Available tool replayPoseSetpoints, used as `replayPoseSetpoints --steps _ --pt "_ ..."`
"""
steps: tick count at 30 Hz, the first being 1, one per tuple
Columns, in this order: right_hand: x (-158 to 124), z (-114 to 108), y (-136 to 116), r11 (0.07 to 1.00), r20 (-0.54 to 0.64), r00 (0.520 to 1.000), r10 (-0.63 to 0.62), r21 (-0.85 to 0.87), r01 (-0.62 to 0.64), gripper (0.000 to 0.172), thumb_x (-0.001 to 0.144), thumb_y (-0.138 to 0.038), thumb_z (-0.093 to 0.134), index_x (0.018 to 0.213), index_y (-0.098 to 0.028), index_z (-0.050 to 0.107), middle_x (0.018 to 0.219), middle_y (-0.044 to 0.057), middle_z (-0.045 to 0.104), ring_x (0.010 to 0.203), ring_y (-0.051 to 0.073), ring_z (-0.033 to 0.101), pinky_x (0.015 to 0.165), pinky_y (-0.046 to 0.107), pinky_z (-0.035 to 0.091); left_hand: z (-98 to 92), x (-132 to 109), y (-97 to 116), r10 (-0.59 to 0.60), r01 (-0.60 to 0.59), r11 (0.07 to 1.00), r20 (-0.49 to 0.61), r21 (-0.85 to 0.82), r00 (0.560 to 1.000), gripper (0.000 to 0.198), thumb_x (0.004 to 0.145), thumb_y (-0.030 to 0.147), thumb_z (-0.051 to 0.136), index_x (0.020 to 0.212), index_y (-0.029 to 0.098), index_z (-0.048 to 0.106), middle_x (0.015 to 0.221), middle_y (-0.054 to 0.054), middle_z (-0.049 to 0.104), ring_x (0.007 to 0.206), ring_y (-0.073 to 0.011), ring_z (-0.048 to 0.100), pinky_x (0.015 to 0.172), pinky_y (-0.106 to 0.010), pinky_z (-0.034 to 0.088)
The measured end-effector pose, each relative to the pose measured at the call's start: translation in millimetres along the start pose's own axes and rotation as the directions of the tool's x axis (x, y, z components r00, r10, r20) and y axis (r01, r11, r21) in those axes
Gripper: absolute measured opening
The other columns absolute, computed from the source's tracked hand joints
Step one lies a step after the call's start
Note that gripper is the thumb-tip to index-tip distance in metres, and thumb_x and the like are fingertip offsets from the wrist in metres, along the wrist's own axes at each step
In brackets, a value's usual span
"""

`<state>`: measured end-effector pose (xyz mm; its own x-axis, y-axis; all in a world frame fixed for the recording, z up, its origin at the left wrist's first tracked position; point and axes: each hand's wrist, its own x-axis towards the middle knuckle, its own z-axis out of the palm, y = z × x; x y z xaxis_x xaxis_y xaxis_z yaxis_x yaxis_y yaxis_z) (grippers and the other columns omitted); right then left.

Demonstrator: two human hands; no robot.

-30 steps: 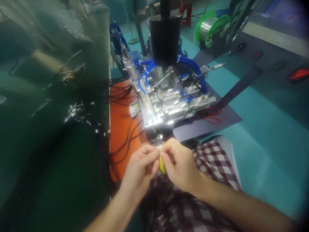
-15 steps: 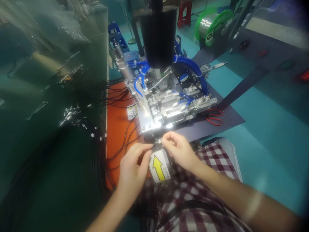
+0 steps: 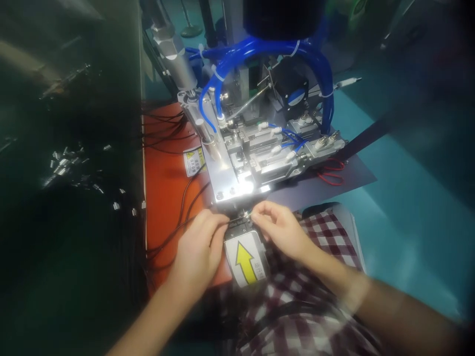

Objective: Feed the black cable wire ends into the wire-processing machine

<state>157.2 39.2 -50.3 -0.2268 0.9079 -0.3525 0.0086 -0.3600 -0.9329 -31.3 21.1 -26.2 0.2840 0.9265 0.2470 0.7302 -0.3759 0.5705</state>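
Observation:
My left hand (image 3: 202,242) pinches a thin black cable (image 3: 185,223) between thumb and forefinger, just in front of the machine. Facing it, my right hand (image 3: 280,228) is closed in a pinch at a small silvery connector (image 3: 247,214), at the cable's end. Both sets of fingertips are over a dark slotted fixture (image 3: 237,226), beneath the front edge of the metal machine (image 3: 226,193). Below the fixture sits a white label with a yellow arrow (image 3: 245,259). How the connector sits against the fixture is too small to tell.
Blue air tubes (image 3: 260,47) arch over the machine's cylinders, and a metal cylinder (image 3: 178,59) rises at its left. Black cables cross the orange surface (image 3: 163,168). On the dark table at left lies a pile of silvery connectors (image 3: 65,163). A red wire loop (image 3: 332,170) hangs at right.
The camera view has shifted closer to the machine. My hands remain at the fixture, with slightly more space between their fingertips; the connector and slotted fixture show more clearly.

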Motion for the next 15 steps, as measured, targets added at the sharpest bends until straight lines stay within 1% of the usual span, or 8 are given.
replayPoseSetpoints --steps 2,5,10,15 --pt "0.4 0.2 -1.0 1.000 -0.006 1.000 0.013 0.005 -0.013 0.015 0.082 -0.031 0.059 0.075 -0.018 0.056 0.050 -0.008 0.044 0.042 0.008 0.040 0.043 0.021 0.032 -1.7 0.5 -1.3 0.019 -0.019 1.000 0.007 0.018 1.000 0.014 0.090 0.012 0.051 0.090 0.016 0.064 0.082 -0.004 0.059 0.077 -0.0142 0.059 0.069 -0.022 0.048" --pt "0.9 0.5 -0.8 1.000 -0.007 1.000 0.018 0.009 -0.018 0.016 0.083 -0.032 0.059 0.075 -0.018 0.056 0.049 -0.008 0.043 0.042 0.008 0.040 0.043 0.021 0.032 -3.8 -0.4 -2.1 0.042 -0.043 0.998 0.032 0.046 0.999 0.015 0.090 0.012 0.051 0.095 0.017 0.064 0.084 -0.003 0.058 0.076 -0.0137 0.059 0.068 -0.021 0.048" --pt "0.3 1.0 1.7 1.000 -0.002 1.000 0.015 -0.006 -0.015 0.016 0.084 -0.033 0.058 0.079 -0.018 0.056 0.048 -0.009 0.042 0.041 0.008 0.040 0.042 0.021 0.032 -4.3 -4.1 -3.7 0.096 -0.100 0.988 0.038 0.114 0.995 0.020 0.090 0.009 0.049 0.100 0.017 0.064 0.087 -0.003 0.059 0.076 -0.0125 0.060 0.067 -0.019 0.047" --pt "0.9 -0.3 4.7 1.000 0.007 1.000 0.008 -0.022 -0.008 0.016 0.086 -0.032 0.057 0.078 -0.018 0.056 0.050 -0.008 0.044 0.042 0.007 0.040 0.042 0.020 0.032 -5.2 -4.8 -9.6 0.146 -0.155 0.981 0.080 0.113 0.986 0.024 0.089 0.005 0.046 0.103 0.014 0.065 0.092 -0.005 0.061 0.082 -0.0123 0.060 0.072 -0.018 0.048"
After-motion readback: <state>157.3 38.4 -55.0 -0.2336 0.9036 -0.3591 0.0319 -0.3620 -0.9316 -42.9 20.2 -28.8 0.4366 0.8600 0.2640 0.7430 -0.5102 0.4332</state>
